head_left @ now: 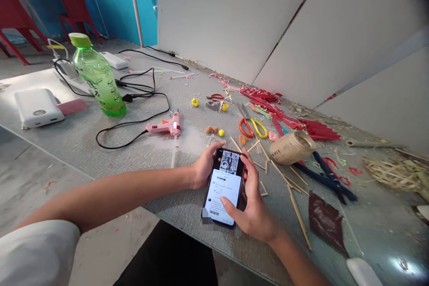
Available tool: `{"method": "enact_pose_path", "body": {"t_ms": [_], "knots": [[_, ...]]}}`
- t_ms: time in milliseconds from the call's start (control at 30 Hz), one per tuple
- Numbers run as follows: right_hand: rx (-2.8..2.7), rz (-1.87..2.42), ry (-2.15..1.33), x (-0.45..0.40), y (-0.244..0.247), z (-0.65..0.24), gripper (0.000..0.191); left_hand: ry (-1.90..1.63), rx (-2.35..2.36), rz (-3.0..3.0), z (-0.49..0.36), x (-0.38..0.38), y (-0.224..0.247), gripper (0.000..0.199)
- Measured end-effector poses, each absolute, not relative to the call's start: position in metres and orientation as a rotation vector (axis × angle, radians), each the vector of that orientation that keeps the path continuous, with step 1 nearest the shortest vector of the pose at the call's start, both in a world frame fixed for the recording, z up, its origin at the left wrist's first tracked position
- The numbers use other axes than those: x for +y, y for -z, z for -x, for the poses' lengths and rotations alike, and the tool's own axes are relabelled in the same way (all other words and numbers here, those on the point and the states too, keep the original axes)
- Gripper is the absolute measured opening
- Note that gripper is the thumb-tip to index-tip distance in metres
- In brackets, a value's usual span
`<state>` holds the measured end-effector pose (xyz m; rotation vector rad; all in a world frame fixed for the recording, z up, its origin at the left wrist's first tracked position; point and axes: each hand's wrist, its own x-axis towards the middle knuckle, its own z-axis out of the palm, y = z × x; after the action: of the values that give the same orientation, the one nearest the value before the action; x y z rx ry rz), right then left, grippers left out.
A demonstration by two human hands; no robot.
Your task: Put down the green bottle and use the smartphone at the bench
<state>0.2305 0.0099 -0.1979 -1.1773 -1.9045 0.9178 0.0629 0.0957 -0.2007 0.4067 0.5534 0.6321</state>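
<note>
A black smartphone point(224, 186) with a lit screen lies between both my hands just above the grey table point(100, 152). My left hand point(203, 166) grips its left edge near the top. My right hand point(254, 209) wraps the right edge, with the thumb resting on the lower screen. Thin wooden sticks point(295, 205) lie under and beside my right hand. A pink glue gun point(166, 127) sits just beyond the phone, its black cord looping left.
A green bottle point(97, 76) stands at the left, near a white power bank point(37, 107) and cables. Orange-and-yellow scissors point(252, 127), a small woven basket point(292, 147), red paper scraps point(295, 120), blue strips point(326, 178) and a dark brown sheet point(326, 223) lie right.
</note>
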Motion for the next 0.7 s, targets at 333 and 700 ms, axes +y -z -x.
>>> {"method": "enact_pose_path", "body": {"t_ms": [333, 700], "knots": [[-1.926, 1.057, -0.965, 0.014, 0.198, -0.238, 0.087, -0.637, 0.533, -0.427, -0.062, 0.096, 0.202, 0.061], [-2.045, 1.010, -0.953, 0.015, 0.188, -0.244, 0.089, -0.615, 0.567, -0.387, -0.061, 0.096, 0.200, 0.056]]}}
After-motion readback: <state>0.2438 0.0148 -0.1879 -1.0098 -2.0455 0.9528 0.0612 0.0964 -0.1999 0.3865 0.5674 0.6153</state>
